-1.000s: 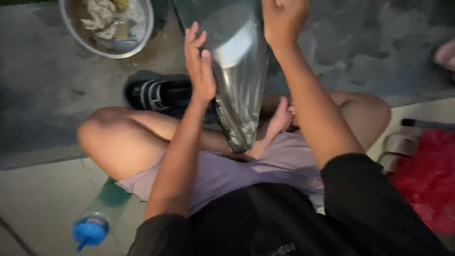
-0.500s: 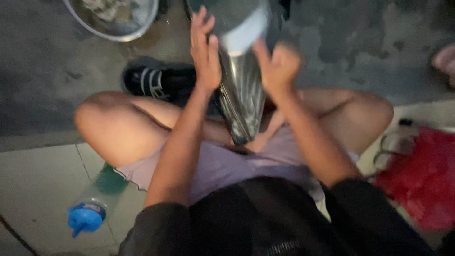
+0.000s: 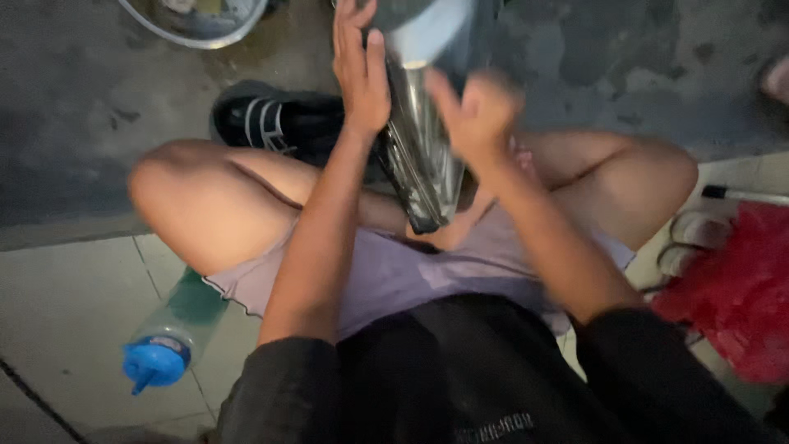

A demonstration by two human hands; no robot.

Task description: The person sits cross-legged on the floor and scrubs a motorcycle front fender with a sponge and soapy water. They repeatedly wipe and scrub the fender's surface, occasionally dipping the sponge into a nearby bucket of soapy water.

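A black shoe (image 3: 279,123), a blue-capped bottle (image 3: 168,341), a metal bowl (image 3: 197,20) and red cloth (image 3: 740,288) lie around.

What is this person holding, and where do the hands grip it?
A clear plastic bag. The left hand lies flat against its upper side; the blurred right hand is at its other side, grip unclear.
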